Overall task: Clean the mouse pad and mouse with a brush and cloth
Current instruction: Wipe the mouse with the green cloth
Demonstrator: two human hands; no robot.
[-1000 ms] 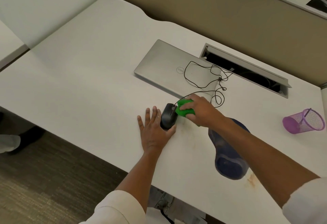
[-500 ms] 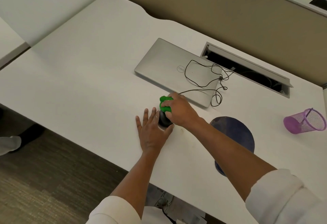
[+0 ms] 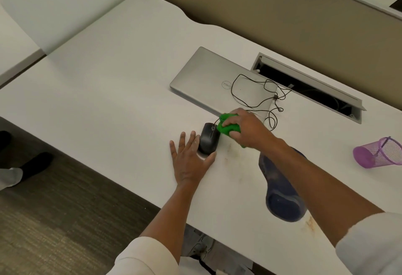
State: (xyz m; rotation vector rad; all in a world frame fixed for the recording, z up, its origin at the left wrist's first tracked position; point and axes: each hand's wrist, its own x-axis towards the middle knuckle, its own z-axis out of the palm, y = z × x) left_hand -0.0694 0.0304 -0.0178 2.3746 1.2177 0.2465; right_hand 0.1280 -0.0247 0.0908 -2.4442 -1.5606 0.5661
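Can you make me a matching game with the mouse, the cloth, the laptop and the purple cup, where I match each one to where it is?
Things:
1. mouse
2. green cloth
3. laptop
4. purple mesh cup

Places or states:
A. lying tipped on its side on the desk
B. bunched up in the right hand
C. closed, with a loop of black cable on its lid
D. on the desk, with the flat left hand against it

Pairs: 1-D, 2-B, 3-C, 4-A
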